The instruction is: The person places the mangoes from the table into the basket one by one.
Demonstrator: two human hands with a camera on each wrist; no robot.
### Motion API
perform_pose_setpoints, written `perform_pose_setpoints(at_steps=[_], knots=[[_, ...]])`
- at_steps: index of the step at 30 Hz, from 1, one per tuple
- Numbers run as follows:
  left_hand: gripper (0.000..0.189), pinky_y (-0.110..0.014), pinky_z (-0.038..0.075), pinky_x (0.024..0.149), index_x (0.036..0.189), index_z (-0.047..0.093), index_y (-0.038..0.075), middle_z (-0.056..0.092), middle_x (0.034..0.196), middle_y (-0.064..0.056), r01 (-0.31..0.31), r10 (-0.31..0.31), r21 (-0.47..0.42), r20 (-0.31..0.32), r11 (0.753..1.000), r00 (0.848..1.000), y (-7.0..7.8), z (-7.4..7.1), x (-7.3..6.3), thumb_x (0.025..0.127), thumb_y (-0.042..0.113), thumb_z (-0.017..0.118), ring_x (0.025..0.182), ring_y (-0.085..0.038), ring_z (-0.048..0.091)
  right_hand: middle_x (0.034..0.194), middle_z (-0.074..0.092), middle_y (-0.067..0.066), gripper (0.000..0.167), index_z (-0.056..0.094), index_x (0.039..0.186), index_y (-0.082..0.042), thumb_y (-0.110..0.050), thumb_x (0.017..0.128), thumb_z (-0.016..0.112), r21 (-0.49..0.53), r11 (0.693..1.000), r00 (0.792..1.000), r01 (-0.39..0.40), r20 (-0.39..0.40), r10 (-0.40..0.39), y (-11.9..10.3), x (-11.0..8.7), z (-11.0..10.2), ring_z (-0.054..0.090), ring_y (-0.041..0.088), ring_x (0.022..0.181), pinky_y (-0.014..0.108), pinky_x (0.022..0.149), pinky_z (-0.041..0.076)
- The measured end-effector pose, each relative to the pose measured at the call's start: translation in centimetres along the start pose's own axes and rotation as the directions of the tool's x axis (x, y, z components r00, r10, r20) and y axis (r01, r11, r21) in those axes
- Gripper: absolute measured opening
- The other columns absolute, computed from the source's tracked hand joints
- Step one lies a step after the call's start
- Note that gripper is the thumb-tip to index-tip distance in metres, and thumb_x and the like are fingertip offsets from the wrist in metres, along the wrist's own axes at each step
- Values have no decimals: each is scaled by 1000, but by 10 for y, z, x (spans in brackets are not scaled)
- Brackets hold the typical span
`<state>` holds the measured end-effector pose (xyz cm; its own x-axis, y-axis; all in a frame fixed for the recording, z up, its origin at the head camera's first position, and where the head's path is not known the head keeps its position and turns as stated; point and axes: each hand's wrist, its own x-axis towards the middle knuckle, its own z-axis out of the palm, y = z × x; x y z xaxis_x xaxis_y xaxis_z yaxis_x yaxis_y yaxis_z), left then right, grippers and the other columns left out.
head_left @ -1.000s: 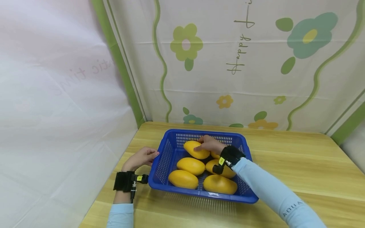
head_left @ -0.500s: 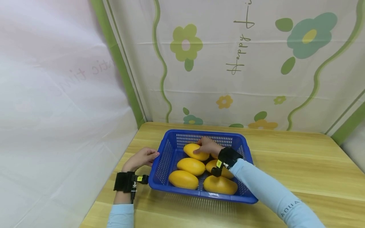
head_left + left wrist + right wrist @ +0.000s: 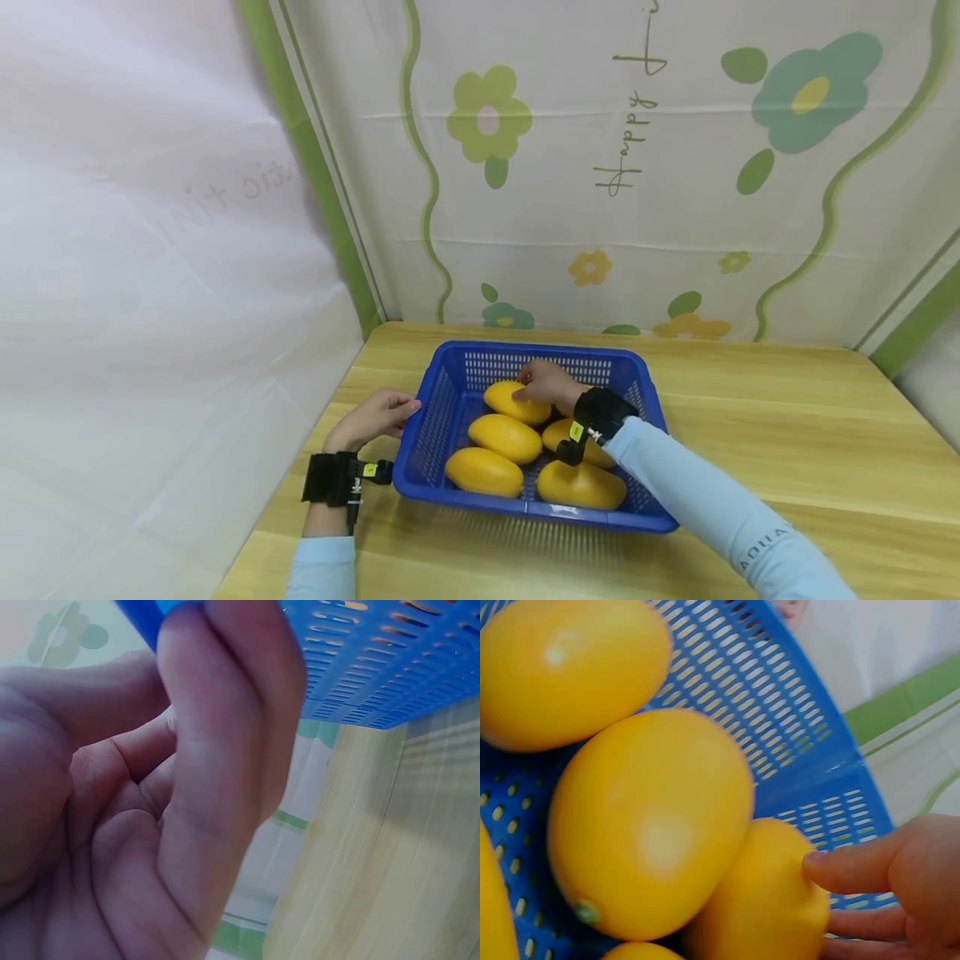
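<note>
A blue plastic basket [image 3: 536,517] holds several yellow mangoes. My left hand [image 3: 375,417] is at its left side wall, with thumb and curled fingers pinching the rim, as the left wrist view shows. Inside the basket, my right hand [image 3: 550,383] is at the rearmost left mango [image 3: 506,398]. In the right wrist view its thumb tip touches that mango [image 3: 769,900]; the other fingers reach behind, their tips hidden. Closer to the front lie a middle mango [image 3: 505,439], a front left mango [image 3: 483,472] and a front right mango [image 3: 581,485]. My right wrist partly covers others.
The basket stands on a light wooden table [image 3: 787,425]. Behind it hangs a white cloth with printed flowers [image 3: 555,208], and another pale cloth [image 3: 187,292] closes off the left side. Each wrist wears a black strap with a small camera.
The rearmost left mango has come down a little into the basket with my right hand. The right thumb has since drawn slightly back along it. My left hand stays at the rim.
</note>
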<state>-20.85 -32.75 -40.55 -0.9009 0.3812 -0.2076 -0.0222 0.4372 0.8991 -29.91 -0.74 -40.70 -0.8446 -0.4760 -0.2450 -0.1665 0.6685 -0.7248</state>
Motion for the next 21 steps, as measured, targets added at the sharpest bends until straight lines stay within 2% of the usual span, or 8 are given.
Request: perform_pose_setpoints(at_steps=[3,8,16,21], knots=[[38,-36,62,80,106,64,-6,65,82,-1,-3,3,10,3,1000,1000,2,-2,3,107,27,46,78,-14,68,131,62,20,44,60,131,2,-19,94,69,-16,1000,1000,18,-10,-18,-5,-5,-11,60,34,118,45,97,54],[37,-36,62,80,102,64,-5,64,80,0,5,-5,8,12,1000,1000,2,-9,3,107,27,46,76,-14,67,134,61,20,45,57,134,3,-21,98,64,-5,999,999,39,-1,-39,-12,-13,-25,58,36,121,46,100,53],[42,-37,62,82,108,64,-6,70,89,-5,14,-15,14,21,1000,1000,-4,-16,-6,107,31,46,82,-19,71,140,57,19,47,52,141,1,-22,101,60,0,997,997,72,23,-72,-21,-30,-37,55,36,129,46,104,49],[41,-35,62,80,107,65,-6,70,89,-8,15,-15,71,2,997,1000,-3,-21,-14,108,30,45,83,-20,71,141,55,19,46,50,142,0,-19,102,58,25,992,991,126,29,-127,-27,-39,-40,53,36,131,44,107,47]])
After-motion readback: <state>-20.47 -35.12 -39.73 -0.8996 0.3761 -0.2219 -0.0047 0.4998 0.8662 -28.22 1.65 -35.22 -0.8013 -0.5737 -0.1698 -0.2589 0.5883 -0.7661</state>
